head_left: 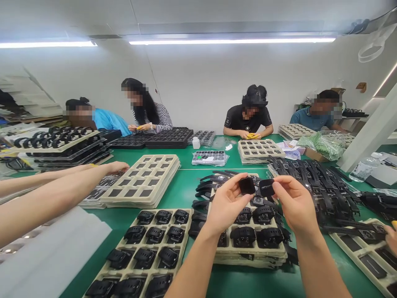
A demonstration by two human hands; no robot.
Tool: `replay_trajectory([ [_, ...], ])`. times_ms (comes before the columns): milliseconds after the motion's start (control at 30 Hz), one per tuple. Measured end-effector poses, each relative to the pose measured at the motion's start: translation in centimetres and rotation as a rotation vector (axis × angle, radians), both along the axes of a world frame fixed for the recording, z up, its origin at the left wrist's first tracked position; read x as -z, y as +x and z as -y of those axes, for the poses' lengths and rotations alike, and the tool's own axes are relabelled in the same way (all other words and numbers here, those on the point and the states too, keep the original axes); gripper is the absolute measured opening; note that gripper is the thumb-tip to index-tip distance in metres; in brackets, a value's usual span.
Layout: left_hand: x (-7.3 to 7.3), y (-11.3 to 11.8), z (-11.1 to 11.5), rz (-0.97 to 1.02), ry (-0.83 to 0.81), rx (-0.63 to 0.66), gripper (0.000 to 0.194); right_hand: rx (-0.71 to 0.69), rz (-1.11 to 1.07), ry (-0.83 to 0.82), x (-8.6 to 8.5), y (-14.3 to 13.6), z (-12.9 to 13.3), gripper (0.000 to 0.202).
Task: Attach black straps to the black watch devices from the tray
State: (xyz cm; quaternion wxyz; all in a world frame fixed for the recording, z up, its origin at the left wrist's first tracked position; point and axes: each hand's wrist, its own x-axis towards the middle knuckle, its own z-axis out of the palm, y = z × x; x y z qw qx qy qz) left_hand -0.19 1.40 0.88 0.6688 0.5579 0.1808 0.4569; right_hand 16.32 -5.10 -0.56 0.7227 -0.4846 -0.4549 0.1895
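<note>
At your far left, another person's bare arm [58,192] reaches toward a stack of cream trays [173,169] with dark square pieces in their pockets. Nearer you, a tray [190,223] holds rows of black watches with their straps curled over.

Your left hand [226,205] is closed in a pinch on a black square [247,186], glossy, dark-faced and round-cornered. It juts out past your fingers toward the right, your thumb along its lower edge and your index finger at its upper left.

Just beside it, with a small gap between, is a flat black piece [266,188] with rounded corners and pale lettering, too small to read surely. Your right hand [296,205] grips it by its right side, thumb in front, so the lettered part stands clear to the left of your fingertips.

Both are held up above a stacked tray [248,253] of black watches. Further right lies a pile of strapped watches [322,186], with a clear bottle [366,167] beyond.
</note>
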Motion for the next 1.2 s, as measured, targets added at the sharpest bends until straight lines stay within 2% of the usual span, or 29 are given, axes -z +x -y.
replay_trajectory([
  [133,-0.1,-0.2,0.6,-0.021,0.063,0.031,0.05,-0.028,0.086,0.011,-0.2,-1.7,0.1,0.019],
  [267,-0.2,-0.2,0.9,-0.033,0.056,0.039,0.051,-0.028,0.117,0.013,0.2,-2.7,-0.3,0.016],
  [400,-0.2,-0.2,0.9,-0.016,0.047,0.053,0.053,0.0,0.126,0.021,0.5,-2.7,-0.4,0.013],
  [833,-0.1,-0.4,0.9,0.006,0.08,0.064,0.053,-0.049,0.07,0.014,0.5,-2.7,-0.4,0.009],
  [1200,-0.1,-0.4,0.9,-0.041,0.112,0.057,0.054,0.012,0.133,-0.006,0.4,-2.8,-0.5,0.008],
])
